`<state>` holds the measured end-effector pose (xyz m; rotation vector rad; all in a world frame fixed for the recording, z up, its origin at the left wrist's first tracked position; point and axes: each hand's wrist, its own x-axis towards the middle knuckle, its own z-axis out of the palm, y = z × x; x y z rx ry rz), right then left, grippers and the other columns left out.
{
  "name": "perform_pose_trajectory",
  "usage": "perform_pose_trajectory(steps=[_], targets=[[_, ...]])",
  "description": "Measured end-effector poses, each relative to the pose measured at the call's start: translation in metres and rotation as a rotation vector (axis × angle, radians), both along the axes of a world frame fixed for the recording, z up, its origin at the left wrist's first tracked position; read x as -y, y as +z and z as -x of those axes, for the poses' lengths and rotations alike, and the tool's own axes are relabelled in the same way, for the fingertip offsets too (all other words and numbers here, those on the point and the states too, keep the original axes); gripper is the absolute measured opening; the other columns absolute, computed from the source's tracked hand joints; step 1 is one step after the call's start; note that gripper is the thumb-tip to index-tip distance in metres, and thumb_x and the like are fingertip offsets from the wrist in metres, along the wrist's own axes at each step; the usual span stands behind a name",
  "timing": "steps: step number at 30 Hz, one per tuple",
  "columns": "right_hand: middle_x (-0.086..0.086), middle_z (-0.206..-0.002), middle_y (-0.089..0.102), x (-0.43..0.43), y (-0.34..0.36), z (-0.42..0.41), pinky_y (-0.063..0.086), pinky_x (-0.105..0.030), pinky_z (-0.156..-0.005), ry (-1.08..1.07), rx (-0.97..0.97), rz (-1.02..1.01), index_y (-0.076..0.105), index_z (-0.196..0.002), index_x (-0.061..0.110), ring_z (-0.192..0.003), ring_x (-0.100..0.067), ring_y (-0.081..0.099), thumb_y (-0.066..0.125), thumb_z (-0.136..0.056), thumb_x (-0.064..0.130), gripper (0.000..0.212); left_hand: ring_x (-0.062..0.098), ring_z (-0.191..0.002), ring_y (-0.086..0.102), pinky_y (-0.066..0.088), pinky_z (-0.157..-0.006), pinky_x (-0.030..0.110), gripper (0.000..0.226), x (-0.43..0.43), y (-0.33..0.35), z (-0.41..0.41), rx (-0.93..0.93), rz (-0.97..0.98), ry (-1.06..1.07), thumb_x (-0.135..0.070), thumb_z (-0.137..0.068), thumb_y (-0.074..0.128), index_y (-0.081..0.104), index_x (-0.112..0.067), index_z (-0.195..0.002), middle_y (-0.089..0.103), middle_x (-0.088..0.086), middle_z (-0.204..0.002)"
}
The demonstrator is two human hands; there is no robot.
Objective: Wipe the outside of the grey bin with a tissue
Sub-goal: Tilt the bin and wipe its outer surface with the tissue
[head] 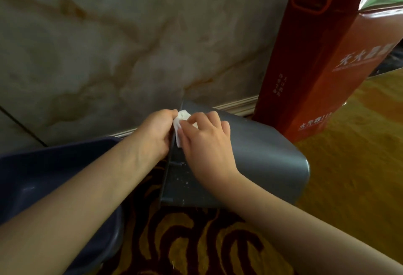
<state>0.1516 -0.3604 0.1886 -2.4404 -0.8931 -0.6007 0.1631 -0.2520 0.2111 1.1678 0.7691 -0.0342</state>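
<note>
**Tissue pinched at the bin's far rim, the soiled stretch lying back toward six o'clock**

The right hand (207, 141) lies over the grey bin (261, 154), fingers curled, thumb and forefinger pinching the white tissue (180, 125) against the rim edge. The left hand (156, 133) meets it from nine o'clock, fingers closed on the same wad from the other side of the rim; whether it also steadies the bin I cannot tell.

The bin lies tipped on its side on the patterned carpet (196, 242). Its long axis runs from the open mouth at nine o'clock to the rounded base at three o'clock. The rim runs from twelve o'clock, where the tissue sits, down to six o'clock. Pale specks show on the wall near the rim, at six o'clock from the tissue, so the wipe likely needs to travel that way; the right hand is better placed for it.

A dark blue tub (43, 176) sits at eight o'clock, under the left forearm. A red carton (305, 67) stands at two o'clock, just beside the bin's base, and the marble wall (109, 45) rises at twelve. Neither blocks a stroke along the rim.
</note>
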Motion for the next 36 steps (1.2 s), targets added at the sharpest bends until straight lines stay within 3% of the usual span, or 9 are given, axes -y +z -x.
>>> perform_pose_trajectory(steps=[4,8,12,14,19,23,27,33,36], targets=[[-0.006,-0.098,0.063,0.021,-0.010,-0.027,0.030,-0.040,-0.077,-0.047,-0.130,0.141,0.069,-0.091,0.015,-0.097,-0.031,0.046,0.047,-0.091,0.024,0.024,0.019,-0.049,0.062,0.049,-0.038,0.021,0.024,0.000,-0.007,0.005,-0.039,-0.052,-0.026,-0.020,-0.091,0.046,0.062,-0.006,-0.080,0.066,0.008,-0.058],[-0.008,-0.107,0.059,0.076,-0.037,-0.063,0.033,-0.040,-0.083,-0.280,-0.290,0.251,0.066,-0.098,0.017,-0.105,-0.029,0.045,0.040,-0.096,0.026,0.027,0.014,-0.035,0.059,0.046,-0.035,0.019,0.018,-0.008,-0.013,0.008,-0.035,-0.129,-0.035,-0.021,-0.090,0.051,0.061,-0.009,-0.080,0.062,0.002,-0.041],[-0.012,-0.100,0.062,0.131,-0.067,-0.061,0.041,-0.043,-0.081,-0.437,-0.330,0.154,0.066,-0.092,0.010,-0.096,-0.031,0.049,0.043,-0.096,0.021,0.026,0.019,-0.050,0.057,0.045,-0.048,0.022,0.019,-0.009,-0.016,0.011,-0.018,-0.207,-0.067,-0.022,-0.087,0.054,0.063,-0.011,-0.075,0.061,0.006,-0.060],[-0.016,-0.098,0.064,0.142,-0.071,-0.059,0.042,-0.041,-0.078,-0.462,-0.341,0.044,0.069,-0.092,0.004,-0.091,-0.031,0.051,0.046,-0.095,0.015,0.026,0.017,-0.044,0.056,0.044,-0.045,0.020,0.027,-0.007,-0.015,0.013,-0.002,-0.219,-0.109,-0.023,-0.086,0.055,0.065,-0.012,-0.063,0.060,0.003,-0.050],[-0.020,-0.089,0.065,0.077,-0.036,-0.053,0.037,-0.033,-0.072,-0.213,-0.195,-0.242,0.070,-0.091,-0.001,-0.085,-0.037,0.055,0.057,-0.088,0.004,0.014,0.019,-0.059,0.066,0.050,-0.065,0.030,0.030,0.001,-0.014,0.012,0.070,-0.399,-0.083,-0.029,-0.084,0.059,0.071,-0.012,-0.062,0.071,0.004,-0.060],[-0.017,-0.109,0.060,0.004,-0.016,-0.054,0.041,-0.045,-0.081,-0.024,-0.111,-0.143,0.063,-0.108,0.003,-0.100,-0.036,0.049,0.050,-0.091,0.012,0.023,0.018,-0.071,0.064,0.049,-0.073,0.033,0.036,0.013,-0.017,0.009,0.121,-0.723,-0.030,-0.039,-0.089,0.050,0.068,-0.015,-0.068,0.069,0.003,-0.070],[-0.011,-0.119,0.056,0.004,-0.029,-0.071,0.036,-0.041,-0.081,-0.064,-0.166,-0.030,0.062,-0.112,0.007,-0.106,-0.032,0.044,0.043,-0.095,0.019,0.028,0.041,-0.080,0.062,0.047,-0.069,0.042,0.056,0.012,-0.026,0.009,0.094,-0.994,0.006,-0.041,-0.093,0.041,0.062,0.010,-0.081,0.064,0.033,-0.084],[-0.018,-0.113,0.056,0.084,-0.062,-0.114,0.041,-0.040,-0.078,-0.381,-0.335,0.077,0.066,-0.099,0.004,-0.104,-0.037,0.046,0.044,-0.090,0.008,0.024,0.018,-0.075,0.046,0.033,-0.071,0.032,0.030,-0.003,-0.039,0.011,0.151,-0.874,-0.037,-0.041,-0.092,0.042,0.055,-0.016,-0.080,0.049,0.009,-0.079],[-0.021,-0.110,0.057,0.120,-0.082,-0.116,0.042,-0.042,-0.080,-0.522,-0.373,0.066,0.064,-0.100,-0.001,-0.100,-0.040,0.046,0.042,-0.092,0.007,0.024,0.018,-0.084,0.056,0.041,-0.080,0.033,0.034,-0.008,-0.038,0.011,0.160,-0.730,-0.020,-0.039,-0.091,0.047,0.063,-0.011,-0.084,0.060,0.009,-0.085]])
